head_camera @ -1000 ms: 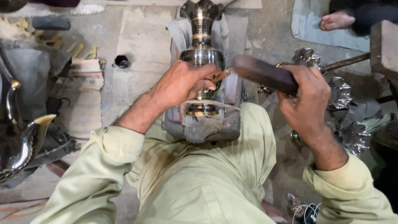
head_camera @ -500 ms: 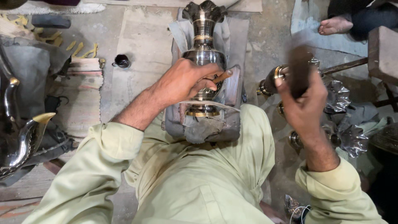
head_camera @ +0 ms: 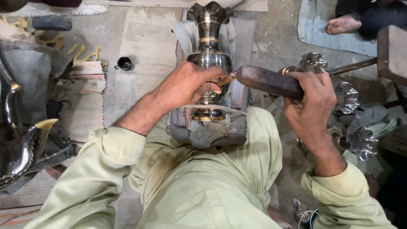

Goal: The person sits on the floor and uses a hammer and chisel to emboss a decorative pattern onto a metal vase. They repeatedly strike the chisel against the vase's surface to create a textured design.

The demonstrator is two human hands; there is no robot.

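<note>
A dark, shiny metal vase (head_camera: 209, 40) with a fluted rim lies on a padded block (head_camera: 212, 131) in front of my knees. My left hand (head_camera: 188, 85) rests on the vase's belly and pinches a small chisel-like tool (head_camera: 225, 79) against it. My right hand (head_camera: 311, 106) grips a dark wooden mallet (head_camera: 267, 81), whose head touches the tool's end.
Several more fluted metal vases (head_camera: 347, 114) lie at my right. A curved metal spout piece (head_camera: 25, 148) is at the left, a small black cup (head_camera: 124, 63) and a striped mat (head_camera: 87, 97) lie beyond. Another person's bare foot (head_camera: 342, 24) is at top right.
My right hand lifted the mallet up and away half a second ago, then brought it back down onto the tool's end. My left hand stayed on the vase.
</note>
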